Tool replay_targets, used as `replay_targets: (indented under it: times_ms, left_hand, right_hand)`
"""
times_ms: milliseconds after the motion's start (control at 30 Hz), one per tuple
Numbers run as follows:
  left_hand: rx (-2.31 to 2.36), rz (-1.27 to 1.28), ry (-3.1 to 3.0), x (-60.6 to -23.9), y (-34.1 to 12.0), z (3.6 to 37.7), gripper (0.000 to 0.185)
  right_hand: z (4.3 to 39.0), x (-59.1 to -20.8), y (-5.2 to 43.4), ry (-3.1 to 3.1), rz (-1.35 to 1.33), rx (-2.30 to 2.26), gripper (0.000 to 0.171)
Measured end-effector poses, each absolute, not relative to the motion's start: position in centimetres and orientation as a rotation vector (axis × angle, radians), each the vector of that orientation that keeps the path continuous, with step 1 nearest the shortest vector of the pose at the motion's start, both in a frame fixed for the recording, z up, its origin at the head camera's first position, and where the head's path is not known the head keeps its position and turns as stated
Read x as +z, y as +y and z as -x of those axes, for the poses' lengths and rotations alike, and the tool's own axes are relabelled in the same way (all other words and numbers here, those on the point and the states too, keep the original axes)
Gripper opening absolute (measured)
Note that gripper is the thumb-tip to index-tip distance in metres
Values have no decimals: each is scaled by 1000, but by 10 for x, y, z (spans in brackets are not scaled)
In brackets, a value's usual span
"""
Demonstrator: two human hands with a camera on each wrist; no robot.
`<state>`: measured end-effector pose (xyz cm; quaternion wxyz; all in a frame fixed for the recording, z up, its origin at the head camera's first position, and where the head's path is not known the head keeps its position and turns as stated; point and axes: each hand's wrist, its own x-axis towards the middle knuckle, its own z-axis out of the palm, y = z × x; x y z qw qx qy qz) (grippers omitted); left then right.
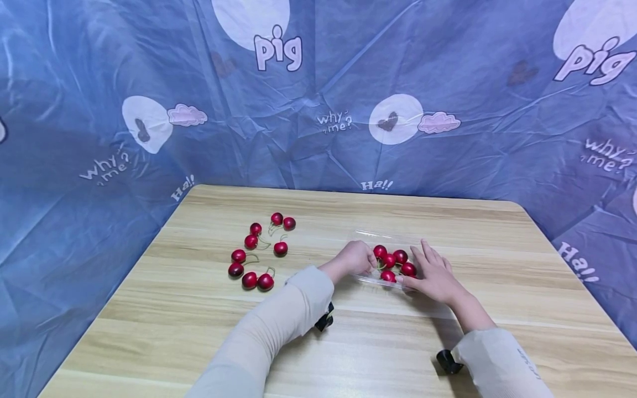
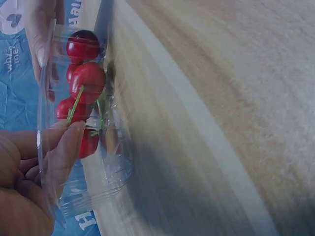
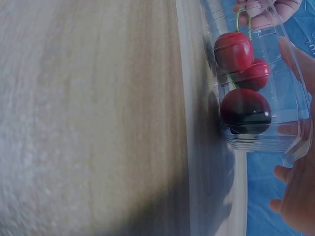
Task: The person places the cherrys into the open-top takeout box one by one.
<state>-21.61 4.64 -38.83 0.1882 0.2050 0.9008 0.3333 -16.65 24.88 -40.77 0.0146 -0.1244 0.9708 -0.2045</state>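
Observation:
A clear plastic box stands on the table, right of centre in the head view, with several red cherries in it. My left hand reaches over its left side. Thumb and forefinger pinch the green stem of a cherry inside the box, as the left wrist view shows. Against the box's right end lies my right hand, fingers spread and thumb along the near rim. Part of the box is hidden behind both hands.
Left of the box, several more cherries with stems lie on the wooden table in a curved row, mostly in pairs. One single cherry sits inside the curve. A blue printed cloth hangs behind the table.

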Motion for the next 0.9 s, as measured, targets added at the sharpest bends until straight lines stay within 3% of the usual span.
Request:
replay_targets:
  times_ms: [233, 467, 900]
  left_hand:
    - [682, -767, 2667, -389, 47, 213, 7]
    - [684, -789, 2682, -388, 46, 211, 6]
    - [1214, -584, 2489, -402, 41, 223, 5]
  right_hand:
    - [166, -408, 250, 3019, 402, -655, 87]
    - [166, -408, 250, 3010, 406, -675, 86]
    - [165, -406, 250, 3010, 398, -641, 87]
